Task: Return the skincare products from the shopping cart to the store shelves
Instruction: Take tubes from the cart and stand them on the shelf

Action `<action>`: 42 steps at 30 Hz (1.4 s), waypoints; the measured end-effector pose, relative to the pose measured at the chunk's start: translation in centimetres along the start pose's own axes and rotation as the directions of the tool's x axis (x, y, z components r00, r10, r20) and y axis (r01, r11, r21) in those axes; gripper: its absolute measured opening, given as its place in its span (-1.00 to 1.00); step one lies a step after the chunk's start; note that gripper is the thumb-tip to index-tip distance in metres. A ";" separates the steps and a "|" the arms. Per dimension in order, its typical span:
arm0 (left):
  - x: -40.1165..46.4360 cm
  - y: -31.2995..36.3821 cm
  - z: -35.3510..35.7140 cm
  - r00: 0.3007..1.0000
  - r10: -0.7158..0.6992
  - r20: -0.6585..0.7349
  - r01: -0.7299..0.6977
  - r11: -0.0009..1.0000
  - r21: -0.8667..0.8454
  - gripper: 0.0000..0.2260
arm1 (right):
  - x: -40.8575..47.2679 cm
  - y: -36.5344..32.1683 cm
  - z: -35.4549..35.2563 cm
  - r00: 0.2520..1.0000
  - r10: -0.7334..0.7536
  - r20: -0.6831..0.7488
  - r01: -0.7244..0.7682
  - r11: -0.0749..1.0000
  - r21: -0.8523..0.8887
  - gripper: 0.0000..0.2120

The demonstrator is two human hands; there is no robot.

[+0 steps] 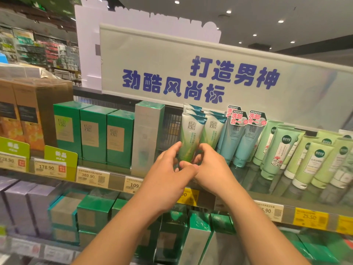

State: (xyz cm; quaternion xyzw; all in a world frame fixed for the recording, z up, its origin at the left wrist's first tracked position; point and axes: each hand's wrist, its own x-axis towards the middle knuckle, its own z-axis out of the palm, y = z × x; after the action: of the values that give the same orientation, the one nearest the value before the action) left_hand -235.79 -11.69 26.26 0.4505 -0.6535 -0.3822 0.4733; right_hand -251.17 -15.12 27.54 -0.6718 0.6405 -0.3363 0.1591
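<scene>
A white-and-green skincare tube (pixel 191 136) stands cap down at the front of its row on the upper shelf (pixel 118 170), in front of matching tubes (pixel 212 131). My left hand (pixel 168 173) grips the tube's lower end from the left, thumb across the cap. My right hand (pixel 208 167) holds the same lower end from the right, fingers curled round it. The tube's cap is hidden by my fingers. The shopping cart is out of view.
Green boxes (pixel 93 132) and a silver box (pixel 147 134) stand left of the tube. Blue tubes (pixel 242 142) and pale green tubes (pixel 280 150) fill the shelf to the right. A large sign (pixel 210 77) hangs above. Boxes (pixel 91 213) fill the lower shelf.
</scene>
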 end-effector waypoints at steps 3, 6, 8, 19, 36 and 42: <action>-0.6 -0.2 -0.3 0.999 0.034 -0.001 -0.034 0.999 -0.024 -0.33 | -0.8 0.1 -0.3 0.999 0.019 -0.041 -0.019 1.000 0.000 -0.43; -1.3 -0.3 -0.6 0.998 0.065 0.003 -0.065 0.995 -0.078 -0.32 | -2.3 0.2 -0.5 0.992 0.030 -0.124 -0.025 0.999 0.043 -0.52; -1.8 -0.6 -0.9 0.995 0.101 0.017 -0.099 0.989 -0.112 -0.34 | -3.4 0.5 -0.3 0.978 0.033 -0.206 -0.008 0.992 0.124 -0.64; -4.2 -2.7 -1.5 0.968 0.219 0.126 -0.166 0.927 -0.338 -0.35 | -10.0 1.4 1.2 0.880 0.104 -0.464 0.159 0.855 0.494 -0.85; -7.8 -2.2 4.3 0.819 0.357 0.449 -0.015 0.796 -0.605 -0.28 | -20.9 3.3 -2.3 0.774 0.289 -0.564 -0.015 0.898 0.439 -0.68; -11.5 1.1 9.1 0.730 0.397 0.556 0.014 0.805 -0.593 -0.33 | -27.8 4.5 -6.2 0.707 0.365 -0.606 -0.066 0.887 0.458 -0.60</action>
State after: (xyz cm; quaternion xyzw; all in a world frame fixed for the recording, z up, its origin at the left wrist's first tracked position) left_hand -243.07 0.18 21.75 0.0542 -0.6800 -0.6355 0.3618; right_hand -257.30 12.56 22.25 -0.3732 0.6461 -0.6599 0.0888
